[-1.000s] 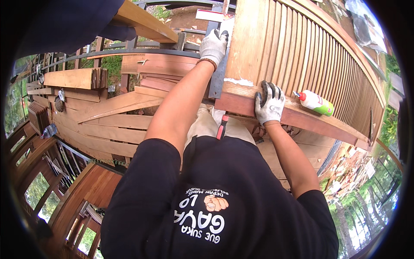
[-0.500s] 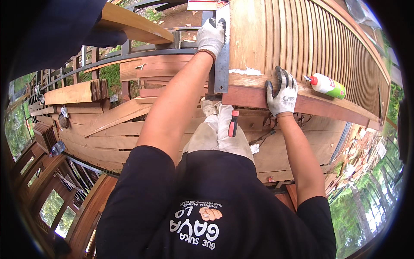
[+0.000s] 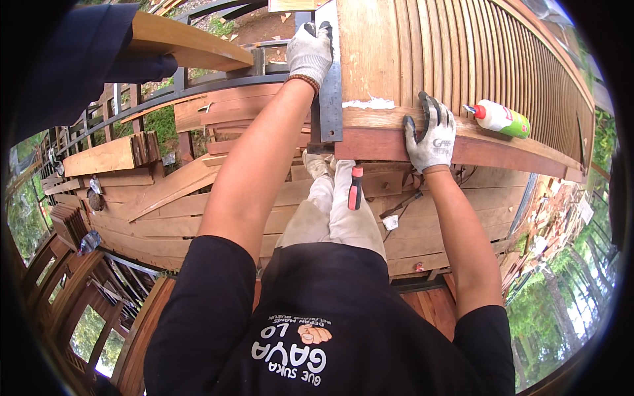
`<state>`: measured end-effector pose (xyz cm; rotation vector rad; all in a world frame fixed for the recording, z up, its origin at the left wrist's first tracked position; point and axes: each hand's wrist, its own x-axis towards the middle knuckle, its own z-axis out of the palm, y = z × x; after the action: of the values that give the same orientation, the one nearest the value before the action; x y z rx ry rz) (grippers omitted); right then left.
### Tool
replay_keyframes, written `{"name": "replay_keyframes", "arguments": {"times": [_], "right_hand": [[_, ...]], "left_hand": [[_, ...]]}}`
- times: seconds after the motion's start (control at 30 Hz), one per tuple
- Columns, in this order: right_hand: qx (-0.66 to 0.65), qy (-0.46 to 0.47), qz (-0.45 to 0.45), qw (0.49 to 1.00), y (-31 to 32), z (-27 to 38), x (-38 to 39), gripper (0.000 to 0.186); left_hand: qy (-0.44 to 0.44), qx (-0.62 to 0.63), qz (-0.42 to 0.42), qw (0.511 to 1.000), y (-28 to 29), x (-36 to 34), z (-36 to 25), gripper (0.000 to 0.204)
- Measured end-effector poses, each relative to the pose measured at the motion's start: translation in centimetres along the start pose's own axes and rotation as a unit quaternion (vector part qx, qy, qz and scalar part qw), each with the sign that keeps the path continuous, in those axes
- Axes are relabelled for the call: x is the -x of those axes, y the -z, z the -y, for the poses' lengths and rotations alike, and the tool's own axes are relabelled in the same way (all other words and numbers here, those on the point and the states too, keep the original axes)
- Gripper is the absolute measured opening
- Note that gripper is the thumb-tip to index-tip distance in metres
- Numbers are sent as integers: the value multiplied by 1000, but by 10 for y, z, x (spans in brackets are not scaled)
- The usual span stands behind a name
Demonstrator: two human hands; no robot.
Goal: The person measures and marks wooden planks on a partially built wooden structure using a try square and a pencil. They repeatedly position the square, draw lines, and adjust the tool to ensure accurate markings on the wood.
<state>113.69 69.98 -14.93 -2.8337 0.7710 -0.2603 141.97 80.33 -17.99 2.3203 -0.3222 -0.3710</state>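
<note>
The metal ruler [image 3: 332,105] was clamped by the left hand [image 3: 310,57] and best kept flush with the slatted panel [image 3: 370,49], touched by the right hand [image 3: 432,137], its grip apart.

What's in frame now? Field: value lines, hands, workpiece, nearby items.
left hand: gloved, on metal strip
right hand: gloved, fingers spread, on near edge of panel
panel: wood, slatted
smear: white, near panel's near left corner
bottle: lying on panel, right of right hand
handle: red and black, below panel edge in view
</note>
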Motion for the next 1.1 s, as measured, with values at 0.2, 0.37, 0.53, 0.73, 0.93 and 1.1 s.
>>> {"name": "replay_keyframes", "arguments": {"times": [0.2,0.37,0.53,0.73,0.93,1.1], "right_hand": [[-2,-2,-5,1000,2,1,0,67],[-12,-7,-14,1000,3,5,-1,70],[-4,-4,-24,1000,0,3,2,69],[-6,-5,-21,1000,1,4,2,68],[0,-1,-21,1000,0,2,2,68],[-2,1,-19,1000,1,2,3,69]], "left_hand": [[18,-7,3,1000,-1,1,-2,40],[14,6,0,1000,-2,-1,2,41],[11,12,-21,1000,-10,-7,7,44],[-4,4,-1,1000,-6,-17,2,39],[-58,24,-5,998,-5,-24,10,42],[-30,-8,2,1000,-4,-21,4,44]]}}
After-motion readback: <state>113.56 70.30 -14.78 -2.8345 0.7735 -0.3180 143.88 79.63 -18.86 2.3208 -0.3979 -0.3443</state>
